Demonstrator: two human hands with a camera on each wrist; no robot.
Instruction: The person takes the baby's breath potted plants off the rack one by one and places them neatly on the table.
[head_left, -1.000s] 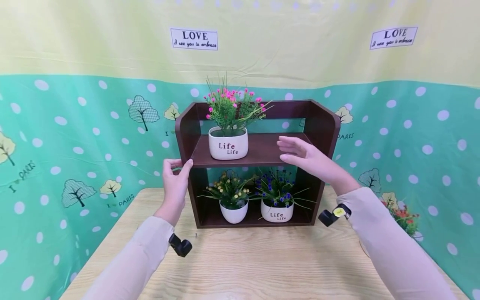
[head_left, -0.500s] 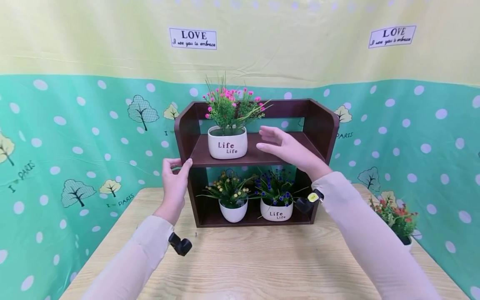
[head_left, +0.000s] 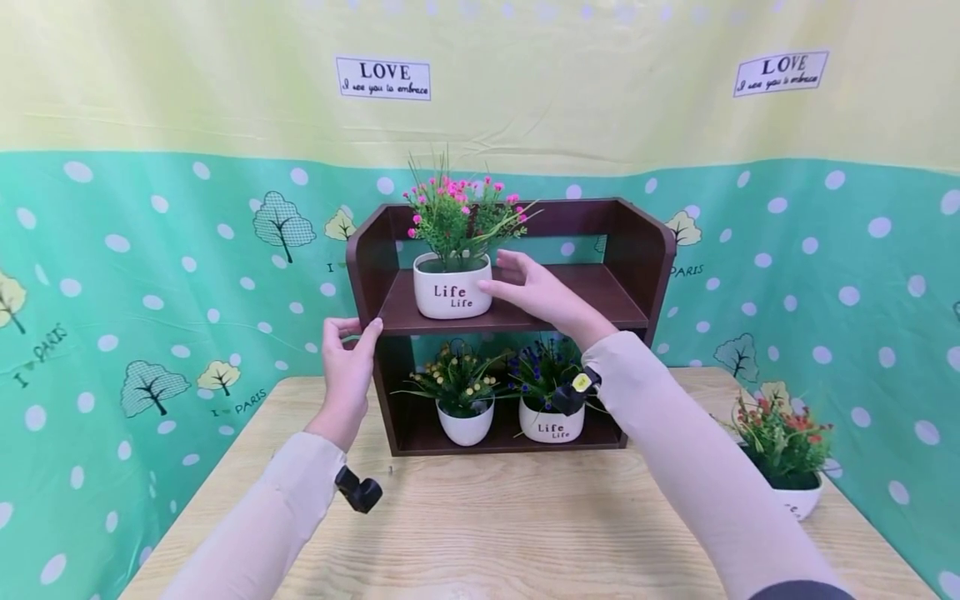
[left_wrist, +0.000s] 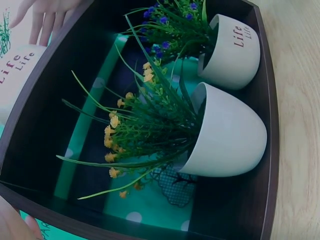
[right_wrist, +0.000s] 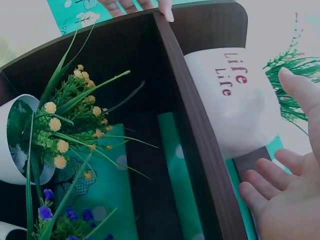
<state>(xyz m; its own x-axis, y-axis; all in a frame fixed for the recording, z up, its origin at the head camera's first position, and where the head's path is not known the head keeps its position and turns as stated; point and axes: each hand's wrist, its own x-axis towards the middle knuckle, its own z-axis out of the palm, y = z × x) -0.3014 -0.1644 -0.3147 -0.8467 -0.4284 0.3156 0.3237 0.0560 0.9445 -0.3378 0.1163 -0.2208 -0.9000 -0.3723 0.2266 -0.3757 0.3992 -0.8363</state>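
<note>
A two-tier dark brown shelf [head_left: 651, 250] stands on the table. On its upper board, toward the left, sits a white "Life" pot with pink flowers [head_left: 450, 290]. My left hand [head_left: 348, 362] grips the shelf's left side at board height, thumb in front. At the pink-flowered pot's right side is my right hand [head_left: 543, 293], fingers extended and thumb by the pot's front; the right wrist view shows the hand [right_wrist: 292, 200] spread, with a gap to the pot [right_wrist: 237, 100]. The lower tier holds a yellow-flowered pot [left_wrist: 230, 135] and a blue-flowered pot [left_wrist: 235, 52].
Another white pot with red flowers [head_left: 787, 450] stands on the wooden table [head_left: 480, 517] at the right, partly behind my right sleeve. A green and yellow printed cloth [head_left: 187, 267] hangs behind and along both sides.
My right hand has moved left across the upper board to the pink-flowered pot. More of the red-flowered pot shows now. My left hand has stayed on the shelf's side.
</note>
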